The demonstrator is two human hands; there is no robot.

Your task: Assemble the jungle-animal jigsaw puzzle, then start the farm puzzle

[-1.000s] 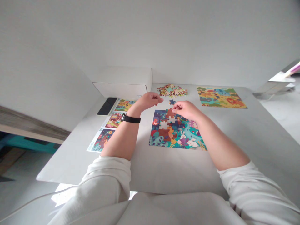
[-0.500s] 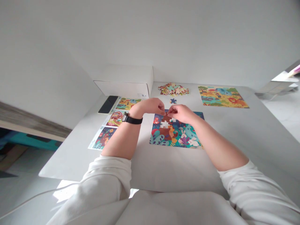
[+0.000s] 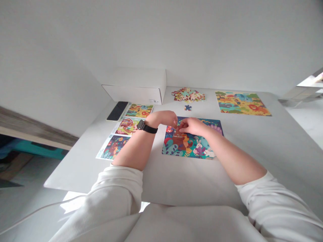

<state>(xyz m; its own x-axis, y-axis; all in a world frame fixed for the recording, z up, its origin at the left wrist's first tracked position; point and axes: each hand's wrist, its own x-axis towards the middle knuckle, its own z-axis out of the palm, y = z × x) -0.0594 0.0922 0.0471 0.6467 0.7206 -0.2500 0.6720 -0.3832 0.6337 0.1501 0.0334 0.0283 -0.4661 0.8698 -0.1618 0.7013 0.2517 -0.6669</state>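
A colourful jigsaw puzzle (image 3: 191, 144) with rabbits and leaves lies flat on the white table (image 3: 176, 178) in front of me. My left hand (image 3: 165, 118), with a black watch on its wrist, hovers over the puzzle's upper left part, fingers curled in a pinch. My right hand (image 3: 190, 126) is close beside it, fingertips pinched together and pressed down on the puzzle's middle. Whatever piece sits under the fingers is hidden. A single blue loose piece (image 3: 187, 107) lies just beyond the puzzle.
A heap of loose pieces (image 3: 188, 94) sits at the back. A finished yellow puzzle (image 3: 241, 103) lies at the back right. A white box (image 3: 136, 87), a black phone (image 3: 117, 111) and a picture sheet (image 3: 124, 131) are on the left.
Both hands have come down and together from the puzzle's far edge onto its middle. The white gaps seen earlier in the puzzle are now covered by my fingers.
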